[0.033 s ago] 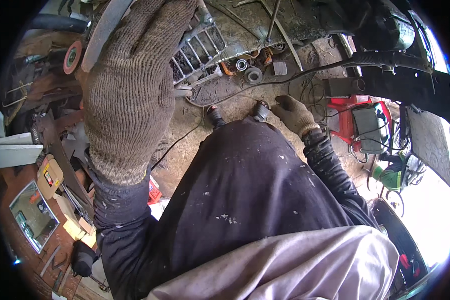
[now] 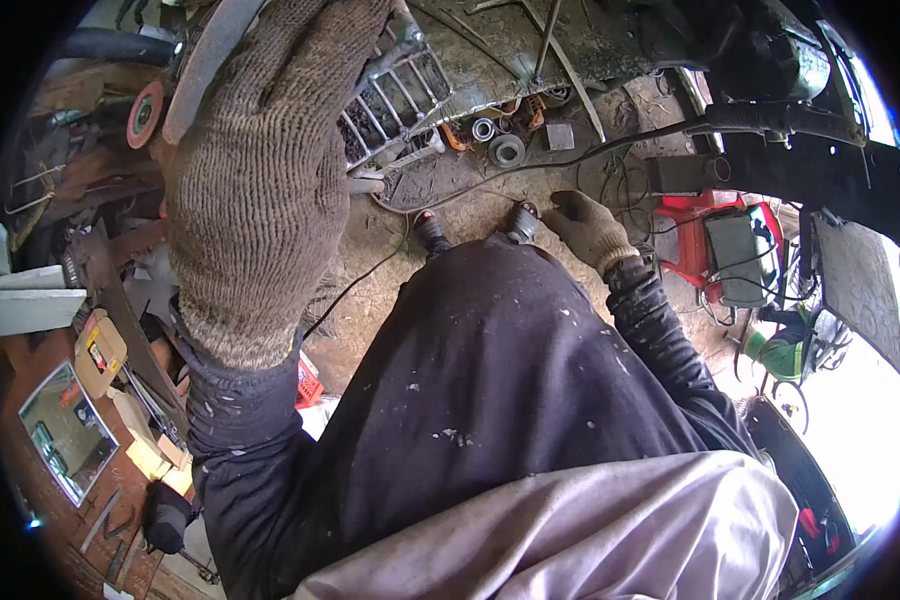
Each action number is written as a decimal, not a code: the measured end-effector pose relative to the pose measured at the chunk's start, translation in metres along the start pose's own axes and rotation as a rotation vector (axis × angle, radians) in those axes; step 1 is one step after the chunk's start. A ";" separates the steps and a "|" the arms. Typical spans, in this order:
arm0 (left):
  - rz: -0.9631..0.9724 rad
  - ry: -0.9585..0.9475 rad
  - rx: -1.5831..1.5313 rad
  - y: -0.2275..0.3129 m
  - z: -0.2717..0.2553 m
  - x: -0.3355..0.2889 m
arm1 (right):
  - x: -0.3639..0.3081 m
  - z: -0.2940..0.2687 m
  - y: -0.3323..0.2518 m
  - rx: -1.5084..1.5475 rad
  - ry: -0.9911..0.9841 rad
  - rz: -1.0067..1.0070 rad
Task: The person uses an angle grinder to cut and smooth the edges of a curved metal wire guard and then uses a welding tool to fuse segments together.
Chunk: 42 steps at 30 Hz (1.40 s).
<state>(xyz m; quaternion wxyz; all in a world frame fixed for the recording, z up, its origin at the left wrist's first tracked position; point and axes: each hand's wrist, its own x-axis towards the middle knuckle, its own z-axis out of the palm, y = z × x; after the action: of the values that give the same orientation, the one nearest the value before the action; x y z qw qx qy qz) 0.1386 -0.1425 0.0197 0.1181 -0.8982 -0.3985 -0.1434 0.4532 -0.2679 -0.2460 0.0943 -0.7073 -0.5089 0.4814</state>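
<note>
My left hand (image 2: 260, 190), in a brown knitted glove, is raised close in front of me at the upper left. Its back faces me, and the fingertips run out past the top edge, so what they hold, if anything, is hidden. A curved grey metal strip (image 2: 205, 75) passes along its left side; a metal grille (image 2: 400, 100) with parallel bars shows just to its right. Lower and farther right hangs my right hand (image 2: 592, 232) in a light knitted glove, thumb and fingers slightly apart, with nothing visible in it. The dirt floor lies beneath it.
A black cable (image 2: 560, 165) crosses the floor ahead of my feet. Round metal rings (image 2: 507, 150) lie near the grille. At right, a red plastic stool (image 2: 682, 240) bears a grey box (image 2: 745, 258). A mirror (image 2: 68, 432) and scraps lie on a brown surface at left.
</note>
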 end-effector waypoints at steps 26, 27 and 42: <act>-0.366 0.117 -0.372 -0.088 0.047 0.006 | -0.001 0.001 0.010 -0.043 -0.003 0.049; -0.409 0.102 -0.414 -0.086 0.047 0.006 | -0.001 0.000 0.009 -0.029 -0.007 0.069; -0.376 0.103 -0.142 -0.093 0.057 -0.005 | 0.010 0.014 0.031 0.098 -0.039 0.031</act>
<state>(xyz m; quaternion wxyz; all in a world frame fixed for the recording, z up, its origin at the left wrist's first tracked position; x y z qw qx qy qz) 0.0753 -0.0661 -0.0257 0.0458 -0.8056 -0.5414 -0.2364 0.4617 -0.2792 -0.2782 0.1115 -0.7002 -0.4752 0.5209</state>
